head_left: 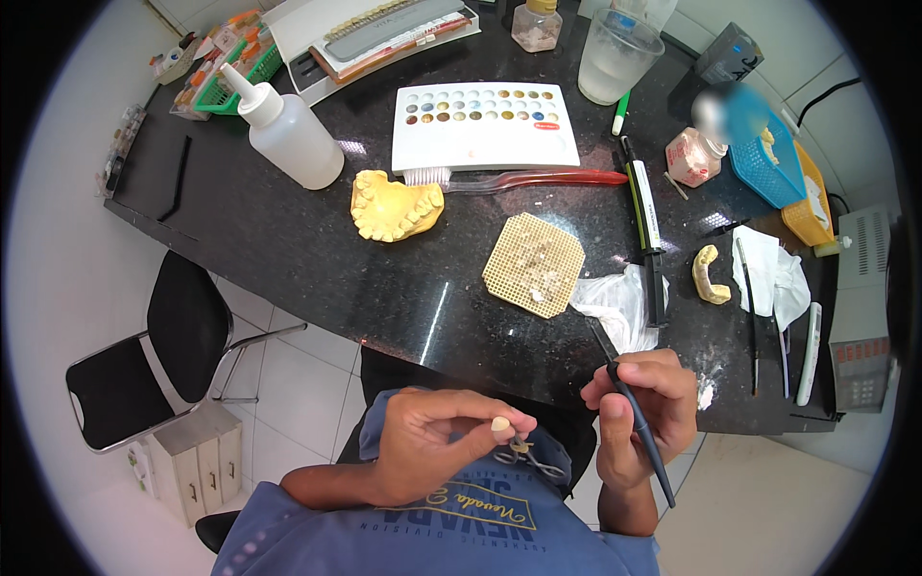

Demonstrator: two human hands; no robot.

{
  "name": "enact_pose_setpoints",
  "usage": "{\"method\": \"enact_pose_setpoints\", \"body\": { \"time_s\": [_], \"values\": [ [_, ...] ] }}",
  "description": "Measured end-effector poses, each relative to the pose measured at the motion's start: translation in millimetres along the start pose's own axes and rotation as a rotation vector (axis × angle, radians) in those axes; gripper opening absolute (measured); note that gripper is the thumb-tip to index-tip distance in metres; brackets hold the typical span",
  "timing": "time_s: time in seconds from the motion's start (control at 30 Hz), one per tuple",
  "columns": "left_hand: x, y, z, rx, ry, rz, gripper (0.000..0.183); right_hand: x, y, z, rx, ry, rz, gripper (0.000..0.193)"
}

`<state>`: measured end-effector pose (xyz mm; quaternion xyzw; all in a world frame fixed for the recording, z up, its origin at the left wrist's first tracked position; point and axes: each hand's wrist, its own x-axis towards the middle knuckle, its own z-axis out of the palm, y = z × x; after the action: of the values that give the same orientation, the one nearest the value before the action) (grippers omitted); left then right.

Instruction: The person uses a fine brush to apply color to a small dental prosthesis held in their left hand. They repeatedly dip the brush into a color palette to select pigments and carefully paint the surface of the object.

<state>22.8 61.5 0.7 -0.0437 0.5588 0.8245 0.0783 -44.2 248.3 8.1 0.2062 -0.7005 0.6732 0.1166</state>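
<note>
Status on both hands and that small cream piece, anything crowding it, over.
Left hand: holding small cream piece. Right hand: gripping slim dark tool, apart from piece. Ring-handled metal tool close by left hand; might crowd.

Dark tool (646,435) in right grip (670,408)

Blue shirt (307,538), dark block lettering (434,534), yellow-framed yellow script (457,496), bare forearms (331,485), bare fingers (451,407)

A black chair (182,331) and drawer cabinet (192,463) stand on white floor tiles (300,408).
</note>
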Motion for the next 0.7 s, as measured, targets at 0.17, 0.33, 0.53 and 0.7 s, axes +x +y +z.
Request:
{"method": "enact_pose_setpoints", "body": {
  "time_s": [0.17,0.33,0.53,0.7],
  "values": [
    [-3.1,6.7,0.5,-0.037,-0.009,-0.024,0.014,-0.2,-0.9,-1.4,-0.010,-0.015,0.010,0.021],
    [-4.4,6.5,0.2,-0.089,-0.038,0.030,0.013,-0.3,-0.7,-1.7,-0.001,-0.017,0.008,0.021],
    [-5.0,5.2,0.6,-0.095,-0.042,0.015,0.014,0.1,0.0,-1.8,0.008,-0.021,0.000,0.022],
    [-2.8,8.3,5.4,-0.128,-0.005,-0.044,0.015,-1.5,4.4,-7.4,-0.080,-0.106,-0.034,0.025]
  ]
}}
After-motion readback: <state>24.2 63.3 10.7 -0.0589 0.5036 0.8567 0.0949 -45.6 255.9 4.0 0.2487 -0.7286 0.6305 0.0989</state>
